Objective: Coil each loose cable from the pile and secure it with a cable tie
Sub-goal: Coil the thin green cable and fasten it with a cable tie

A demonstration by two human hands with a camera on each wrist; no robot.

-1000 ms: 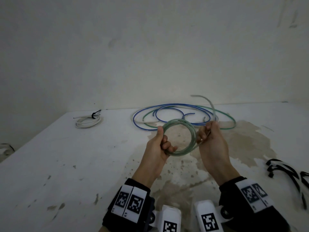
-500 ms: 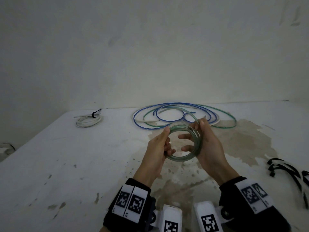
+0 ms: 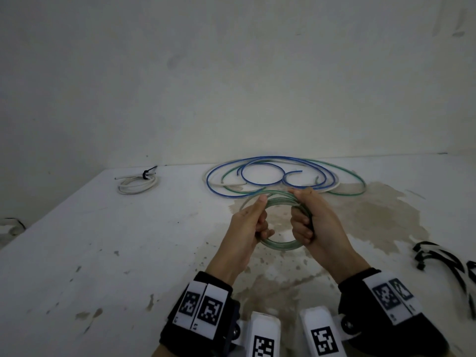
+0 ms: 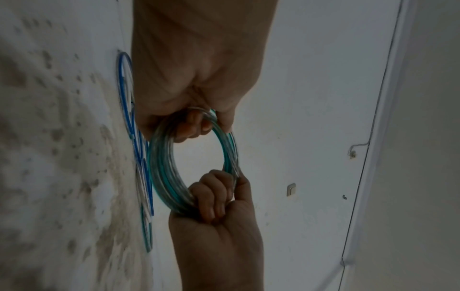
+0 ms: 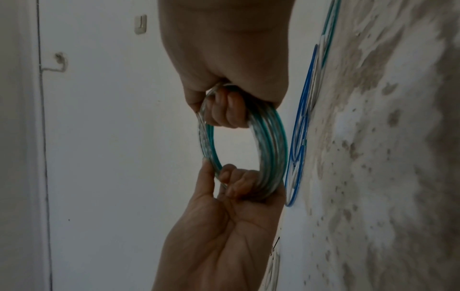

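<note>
A green-tinted clear cable, wound into a small coil (image 3: pixel 279 245), hangs above the table between my two hands. My left hand (image 3: pixel 255 219) grips the coil's left side, thumb on top and fingers curled through the ring. My right hand (image 3: pixel 305 220) grips the right side in a fist. The left wrist view has the coil (image 4: pixel 163 169) under my left hand (image 4: pixel 196 124), with the right hand (image 4: pixel 216 196) below. In the right wrist view, my right hand (image 5: pixel 225 110) holds the coil (image 5: pixel 272 149) from above and the left hand (image 5: pixel 231 185) from below.
A pile of loose blue, green and white cables (image 3: pixel 262 161) lies on the white stained table (image 3: pixel 128 253) just behind my hands. A white coil with a black tie (image 3: pixel 137 182) sits at the back left. Black cable ties (image 3: pixel 448 264) lie at the right edge.
The loose tail of the green cable has been wound into the coil. My right hand went from spread fingers to a fist round the coil's right side.
</note>
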